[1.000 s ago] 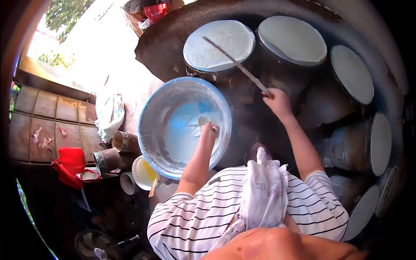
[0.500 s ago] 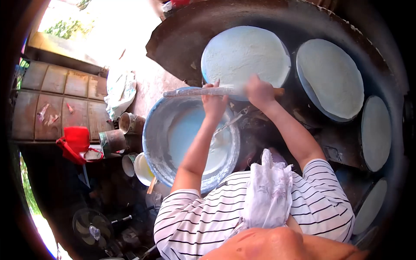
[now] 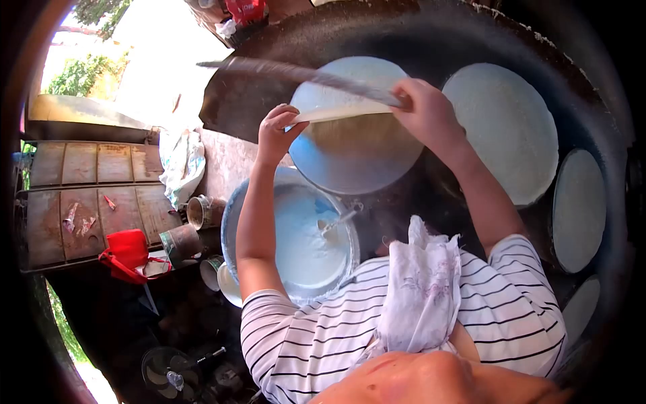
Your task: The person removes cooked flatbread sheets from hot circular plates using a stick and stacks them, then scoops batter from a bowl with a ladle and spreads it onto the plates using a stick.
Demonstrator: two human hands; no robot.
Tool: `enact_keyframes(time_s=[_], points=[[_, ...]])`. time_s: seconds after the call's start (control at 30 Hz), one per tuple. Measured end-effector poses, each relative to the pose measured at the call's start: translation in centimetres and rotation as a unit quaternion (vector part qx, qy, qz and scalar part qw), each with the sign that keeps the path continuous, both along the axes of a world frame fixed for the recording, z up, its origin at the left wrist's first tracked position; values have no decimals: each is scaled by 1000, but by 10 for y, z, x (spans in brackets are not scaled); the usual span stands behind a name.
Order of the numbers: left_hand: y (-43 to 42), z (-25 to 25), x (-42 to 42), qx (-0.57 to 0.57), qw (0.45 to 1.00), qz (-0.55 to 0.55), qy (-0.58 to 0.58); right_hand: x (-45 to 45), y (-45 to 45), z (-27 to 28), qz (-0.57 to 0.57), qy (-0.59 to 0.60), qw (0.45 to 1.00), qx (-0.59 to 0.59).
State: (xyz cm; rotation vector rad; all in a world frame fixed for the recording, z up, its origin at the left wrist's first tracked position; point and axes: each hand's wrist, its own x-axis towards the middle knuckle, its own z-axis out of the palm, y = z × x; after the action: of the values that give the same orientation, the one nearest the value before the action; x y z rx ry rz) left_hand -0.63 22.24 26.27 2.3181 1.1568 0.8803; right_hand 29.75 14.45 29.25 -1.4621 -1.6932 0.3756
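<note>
My left hand (image 3: 274, 135) is closed on one end of the lifted edge of a thin white sheet (image 3: 346, 111). My right hand (image 3: 434, 114) is wrapped round the end of a long stick (image 3: 296, 73), which points to the upper left. The sheet's lifted edge reaches my right hand too; whether those fingers pinch it I cannot tell. Under the sheet is a round pan (image 3: 356, 178), its near part bare and shiny. The sheet covers the far part. A tub of white liquid (image 3: 303, 252) stands nearer to me, with a ladle (image 3: 333, 222) in it.
Another round pan with a white layer (image 3: 505, 135) lies to the right, and a further one (image 3: 579, 209) beyond it. A dark curved metal wall (image 3: 235, 101) surrounds the pans. On the left are metal buckets (image 3: 182, 242), a red bag (image 3: 128, 252) and a fan (image 3: 168, 374).
Both hands have risen from the pan's near edge and spread apart, lifting the sheet's near edge. The stick has swung up on the left, leaving my left hand. The view has shifted slightly.
</note>
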Motion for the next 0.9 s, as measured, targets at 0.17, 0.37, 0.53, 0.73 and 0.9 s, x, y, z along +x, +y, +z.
enact_keyframes(time_s=[0.17, 0.37, 0.53, 0.73, 0.9], points=[[43, 64, 28, 25, 997, -53, 40, 50, -36, -60, -70, 306, 932, -179], [-65, 86, 54, 262, 959, -55, 90, 49, -32, -80, -50, 656, 705, -265], [-153, -32, 42, 214, 971, -3, 104, 55, -30, -91, -125, 438, 863, -220], [-177, -113, 65, 126, 991, 3, 44, 61, -22, -83, -236, 102, 961, -101], [-158, -47, 219, 153, 980, -121, -42, 240, -112, -7, -307, 69, 944, -101]])
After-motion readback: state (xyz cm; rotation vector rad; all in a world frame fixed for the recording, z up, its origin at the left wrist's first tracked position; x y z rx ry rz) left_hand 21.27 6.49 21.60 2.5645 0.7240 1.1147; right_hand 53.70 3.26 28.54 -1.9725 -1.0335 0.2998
